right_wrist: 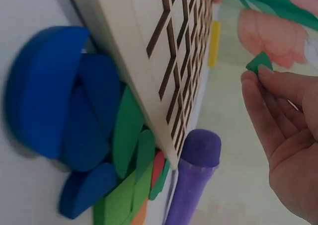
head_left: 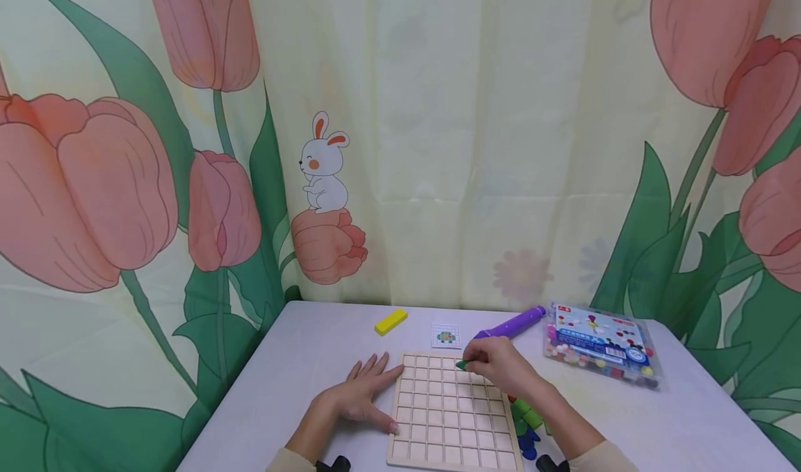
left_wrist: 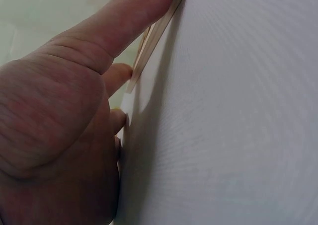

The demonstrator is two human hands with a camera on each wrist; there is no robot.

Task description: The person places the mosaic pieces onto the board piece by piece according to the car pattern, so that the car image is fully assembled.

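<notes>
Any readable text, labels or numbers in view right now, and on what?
None can be read.
Label of the clear plastic box of coloured pieces: printed text there, too small and blurred to read.
Small pattern card: a coloured grid picture, no legible words.
Wooden grid board, purple pen, yellow block: no markings visible.

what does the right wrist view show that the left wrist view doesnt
Only the right wrist view shows the right hand pinching a small green piece, the blue and green pieces heaped beside the board, the purple marker and the yellow block.

Only the left wrist view shows the left hand lying flat, fingertips at the board's edge.

Both show the wooden grid board on the white table.
</notes>
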